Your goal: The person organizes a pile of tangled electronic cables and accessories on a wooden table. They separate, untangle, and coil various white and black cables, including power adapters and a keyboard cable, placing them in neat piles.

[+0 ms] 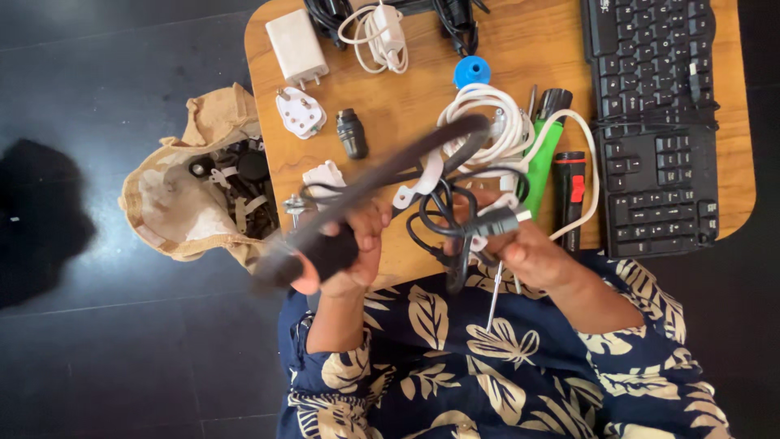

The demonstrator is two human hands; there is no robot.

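Basically, snag risk first: the left hand (341, 256) is fisted tight round the black grip of a long dark bar-like tool (382, 183), motion-blurred, whose far end runs up over the coiled white cable (496, 122) and across the black cord bundle (443, 215). If that bar swings or lifts, I judge it could hook a loop and drag cable, the green-bodied tool (543, 158) or the black-and-red torch (570, 195) off the near edge of the tabletop (406, 106). The right hand (532, 252) has its fingers curled shut on a black plug (496, 221) at the end of that cord bundle, with a thin metal screwdriver shaft (494, 297) poking down from under the hand over the lap; whether the hand grips it too, cannot tell. A loose shaft could slip and drop. Both hands sit at the near edge, mid-table. Beyond them, toward the left edge: a small black cylinder (352, 132), a white three-pin plug (301, 111) and a white charger block (297, 46). Far edge: a second white charger with wound lead (382, 32), a blue round cap (472, 71). Right side: two black keyboards (654, 122). Off the left edge, an open tan cloth bag (191, 203) of oddments sits on the dark floor.
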